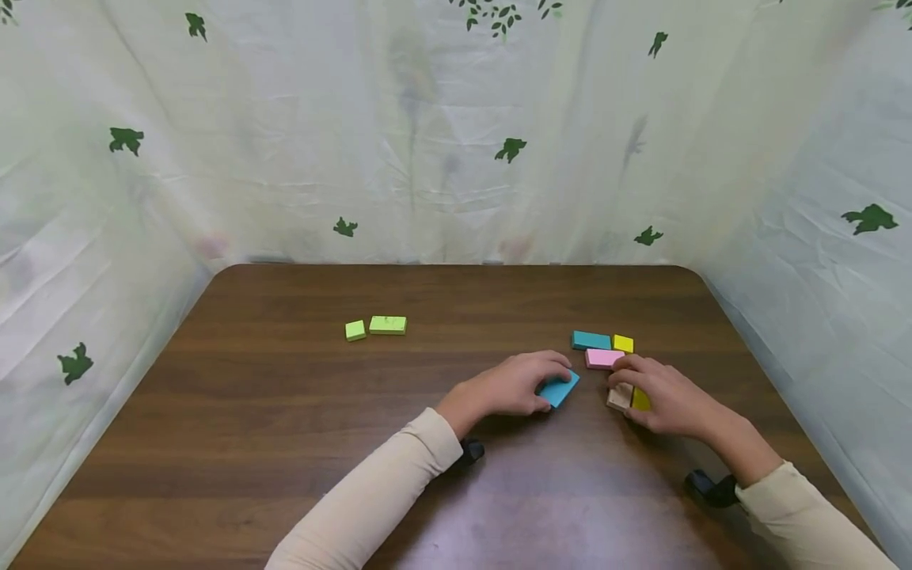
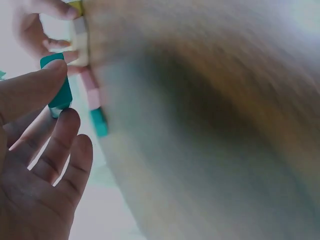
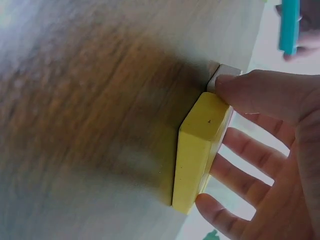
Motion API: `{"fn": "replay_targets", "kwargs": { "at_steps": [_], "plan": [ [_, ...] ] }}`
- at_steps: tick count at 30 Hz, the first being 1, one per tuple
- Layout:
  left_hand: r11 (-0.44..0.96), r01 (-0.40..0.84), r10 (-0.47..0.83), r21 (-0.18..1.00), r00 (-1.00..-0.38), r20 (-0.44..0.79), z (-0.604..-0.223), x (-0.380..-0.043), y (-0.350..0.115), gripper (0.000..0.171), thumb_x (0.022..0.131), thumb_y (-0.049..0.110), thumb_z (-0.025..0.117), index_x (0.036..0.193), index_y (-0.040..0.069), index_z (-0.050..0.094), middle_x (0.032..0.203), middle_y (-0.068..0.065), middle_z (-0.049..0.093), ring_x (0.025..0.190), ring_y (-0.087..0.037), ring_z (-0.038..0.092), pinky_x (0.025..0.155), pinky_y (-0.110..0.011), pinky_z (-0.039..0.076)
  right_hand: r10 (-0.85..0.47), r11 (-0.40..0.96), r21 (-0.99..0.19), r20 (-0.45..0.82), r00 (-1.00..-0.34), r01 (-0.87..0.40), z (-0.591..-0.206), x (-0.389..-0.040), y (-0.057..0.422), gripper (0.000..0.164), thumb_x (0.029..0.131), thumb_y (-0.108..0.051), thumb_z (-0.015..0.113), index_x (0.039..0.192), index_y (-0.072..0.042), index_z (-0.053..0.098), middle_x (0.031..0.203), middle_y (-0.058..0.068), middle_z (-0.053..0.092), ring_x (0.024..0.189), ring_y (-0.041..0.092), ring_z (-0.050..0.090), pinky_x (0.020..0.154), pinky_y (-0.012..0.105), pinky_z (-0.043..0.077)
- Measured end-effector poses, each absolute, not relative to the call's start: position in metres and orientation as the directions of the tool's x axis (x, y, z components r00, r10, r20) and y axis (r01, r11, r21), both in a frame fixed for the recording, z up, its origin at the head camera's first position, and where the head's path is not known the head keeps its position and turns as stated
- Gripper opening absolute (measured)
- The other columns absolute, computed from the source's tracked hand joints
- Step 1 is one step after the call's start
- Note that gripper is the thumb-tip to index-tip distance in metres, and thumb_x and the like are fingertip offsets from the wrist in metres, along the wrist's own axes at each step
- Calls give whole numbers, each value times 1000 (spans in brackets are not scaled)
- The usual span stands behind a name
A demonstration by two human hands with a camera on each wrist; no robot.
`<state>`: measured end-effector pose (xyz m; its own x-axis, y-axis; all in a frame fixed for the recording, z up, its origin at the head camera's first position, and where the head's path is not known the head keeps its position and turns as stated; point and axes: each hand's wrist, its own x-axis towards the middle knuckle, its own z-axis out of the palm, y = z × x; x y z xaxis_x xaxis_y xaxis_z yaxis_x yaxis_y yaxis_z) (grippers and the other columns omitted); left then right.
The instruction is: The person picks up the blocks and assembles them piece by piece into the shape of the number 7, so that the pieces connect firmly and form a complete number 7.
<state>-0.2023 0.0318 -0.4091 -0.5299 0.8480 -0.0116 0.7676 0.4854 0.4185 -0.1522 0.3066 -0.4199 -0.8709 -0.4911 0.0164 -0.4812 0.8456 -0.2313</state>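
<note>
My left hand [image 1: 518, 385] pinches a flat blue block [image 1: 561, 389] between thumb and fingers. In the left wrist view that block [image 2: 61, 92] shows as a teal bar held above the table. To the right, my right hand [image 1: 675, 402] grips a pale wooden block [image 1: 619, 397], thumb at its near end and fingertips toward the far end. A long yellow block [image 3: 194, 155] lies right alongside, partly under the palm in the head view. Just beyond the right fingertips sits a pink block [image 1: 602, 359], with a teal block [image 1: 590, 340] and a small yellow block [image 1: 623, 343] behind it.
Two lime green blocks, a small one [image 1: 355, 331] and a longer one [image 1: 388, 325], lie toward the back left of the brown wooden table [image 1: 285, 412]. A pale curtain [image 1: 306, 119] with green leaf and bird shapes surrounds the table's back and sides.
</note>
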Motion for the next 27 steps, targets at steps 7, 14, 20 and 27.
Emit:
{"fn": "replay_targets", "kwargs": {
  "at_steps": [7, 14, 20, 27],
  "plan": [
    [500, 739, 823, 451, -568, 20, -396, -197, 4, 46, 88, 13, 74, 132, 10, 62, 146, -2, 52, 119, -16, 60, 97, -23, 49, -494, 854, -188, -5, -870, -484, -419, -152, 305, 37, 76, -14, 81, 111, -16, 71, 125, 11, 61, 112, 35, 59, 86, 59, 50],
    [491, 733, 819, 470, -573, 38, -395, -190, -15, 45, 88, 11, 74, 132, 8, 62, 145, -5, 52, 119, -18, 61, 96, -25, 51, -513, 847, -162, -6, -858, -506, -419, -152, 303, 37, 75, -11, 79, 111, -17, 71, 125, 9, 61, 112, 35, 59, 82, 59, 49],
    [487, 719, 816, 496, -577, 34, -396, -177, -30, 45, 88, 13, 74, 131, 9, 62, 145, -3, 52, 112, -17, 64, 93, -22, 51, -524, 840, -172, -9, -852, -514, -419, -152, 301, 36, 75, -10, 79, 111, -15, 72, 125, 11, 62, 112, 35, 59, 84, 59, 48],
    [471, 708, 805, 526, -588, 71, -398, -164, -54, 43, 86, 9, 76, 127, 8, 63, 142, -5, 55, 107, -17, 66, 89, -22, 53, -551, 818, -182, 20, -834, -545, -418, -153, 298, 34, 76, -10, 79, 110, -13, 72, 123, 10, 62, 108, 34, 58, 88, 57, 50]
  ]
}}
